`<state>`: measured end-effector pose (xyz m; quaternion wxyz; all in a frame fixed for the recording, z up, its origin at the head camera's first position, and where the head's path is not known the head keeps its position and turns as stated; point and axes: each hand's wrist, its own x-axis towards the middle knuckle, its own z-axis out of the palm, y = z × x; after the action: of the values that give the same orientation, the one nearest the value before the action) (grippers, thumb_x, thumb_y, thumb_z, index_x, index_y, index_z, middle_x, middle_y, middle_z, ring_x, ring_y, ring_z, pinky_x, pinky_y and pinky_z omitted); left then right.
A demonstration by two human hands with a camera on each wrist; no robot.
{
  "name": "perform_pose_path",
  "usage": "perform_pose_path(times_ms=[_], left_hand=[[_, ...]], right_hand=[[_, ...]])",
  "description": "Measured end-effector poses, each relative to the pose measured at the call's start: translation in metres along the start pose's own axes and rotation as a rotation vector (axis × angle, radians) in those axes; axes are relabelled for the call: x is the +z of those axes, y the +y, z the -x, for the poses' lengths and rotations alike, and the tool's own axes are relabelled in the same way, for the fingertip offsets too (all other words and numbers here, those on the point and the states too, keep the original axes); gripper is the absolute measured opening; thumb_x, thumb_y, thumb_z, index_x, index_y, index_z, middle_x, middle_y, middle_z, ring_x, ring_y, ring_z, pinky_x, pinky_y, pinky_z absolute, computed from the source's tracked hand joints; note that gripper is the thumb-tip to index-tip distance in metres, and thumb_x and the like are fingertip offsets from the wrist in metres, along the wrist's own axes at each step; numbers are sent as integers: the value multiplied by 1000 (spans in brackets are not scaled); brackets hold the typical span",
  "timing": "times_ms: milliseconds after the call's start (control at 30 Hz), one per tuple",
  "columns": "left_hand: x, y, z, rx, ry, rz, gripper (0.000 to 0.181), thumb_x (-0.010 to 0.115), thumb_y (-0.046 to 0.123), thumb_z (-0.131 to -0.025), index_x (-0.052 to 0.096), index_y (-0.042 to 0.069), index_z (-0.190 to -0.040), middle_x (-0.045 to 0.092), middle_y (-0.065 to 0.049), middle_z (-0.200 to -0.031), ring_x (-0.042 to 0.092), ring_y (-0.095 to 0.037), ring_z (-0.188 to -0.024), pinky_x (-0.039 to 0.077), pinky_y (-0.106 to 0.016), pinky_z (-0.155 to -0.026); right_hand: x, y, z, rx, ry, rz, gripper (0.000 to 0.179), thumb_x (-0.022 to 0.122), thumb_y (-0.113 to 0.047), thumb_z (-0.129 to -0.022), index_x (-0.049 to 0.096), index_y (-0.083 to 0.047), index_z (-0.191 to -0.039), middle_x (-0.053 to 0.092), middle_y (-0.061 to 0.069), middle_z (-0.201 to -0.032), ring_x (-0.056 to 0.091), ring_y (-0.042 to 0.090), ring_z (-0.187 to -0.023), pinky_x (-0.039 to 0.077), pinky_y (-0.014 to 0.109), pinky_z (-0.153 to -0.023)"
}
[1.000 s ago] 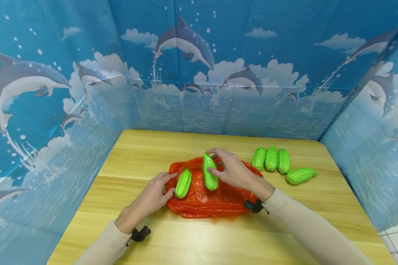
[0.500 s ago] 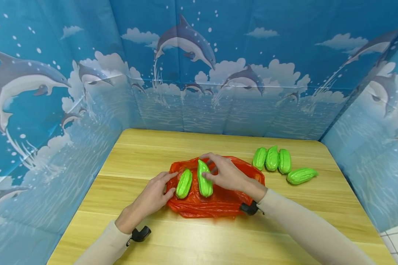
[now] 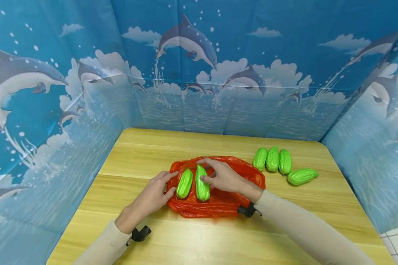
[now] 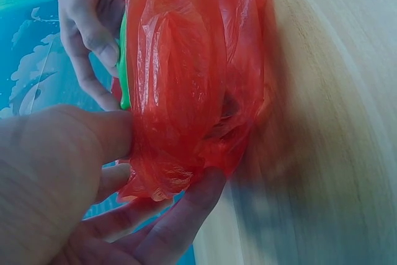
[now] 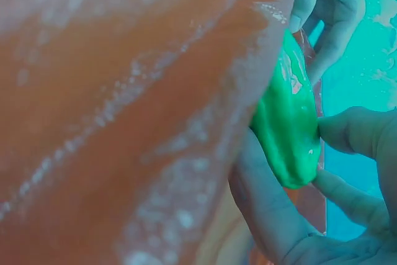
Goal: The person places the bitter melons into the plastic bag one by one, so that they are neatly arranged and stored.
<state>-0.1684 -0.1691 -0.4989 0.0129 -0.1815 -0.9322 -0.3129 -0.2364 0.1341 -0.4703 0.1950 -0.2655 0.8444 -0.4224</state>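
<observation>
A red plastic bag lies spread on the wooden table, its mouth facing up. At its left end my left hand grips the rim, with the thumb on one side of the film and fingers on the other in the left wrist view. Just inside that end rests a green bitter melon. Right beside it, my right hand holds a second bitter melon over the bag; thumb and fingers hold its sides in the right wrist view. Whether this melon touches the bag beneath cannot be told.
At the back right of the table, three bitter melons stand side by side. One more melon lies slanted in front of them. Blue dolphin-print curtains enclose the table at the back and both sides.
My right hand has moved left and slightly toward me with its bitter melon, bringing it next to the one in the bag. The left hand has stayed at the bag's rim.
</observation>
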Motion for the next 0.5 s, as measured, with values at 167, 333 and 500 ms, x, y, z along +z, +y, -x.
perform_pose_path(times_ms=[167,333,500], left_hand=[[0,-1,0,1,-1,-9,59,79,7,-108,64,0,-165,71,-22,-157,74,-37,-140,65,-55,-119],[0,-2,1,3,1,-13,58,79,7,-108,64,1,-164,71,-22,-156,74,-37,-139,65,-54,-118],[0,-2,2,10,6,-12,59,80,6,-108,64,-1,-164,71,-23,-155,75,-38,-137,66,-54,-117]], right_hand=[[3,2,-1,27,-6,-1,63,75,-29,-116,52,-14,-173,69,23,-153,85,24,-87,73,44,-86],[6,5,-1,45,-20,2,63,75,-30,-116,52,-15,-173,69,23,-151,86,29,-95,74,46,-88],[9,6,0,32,-10,75,62,77,-30,-115,55,-16,-172,71,19,-151,83,25,-109,72,40,-89]])
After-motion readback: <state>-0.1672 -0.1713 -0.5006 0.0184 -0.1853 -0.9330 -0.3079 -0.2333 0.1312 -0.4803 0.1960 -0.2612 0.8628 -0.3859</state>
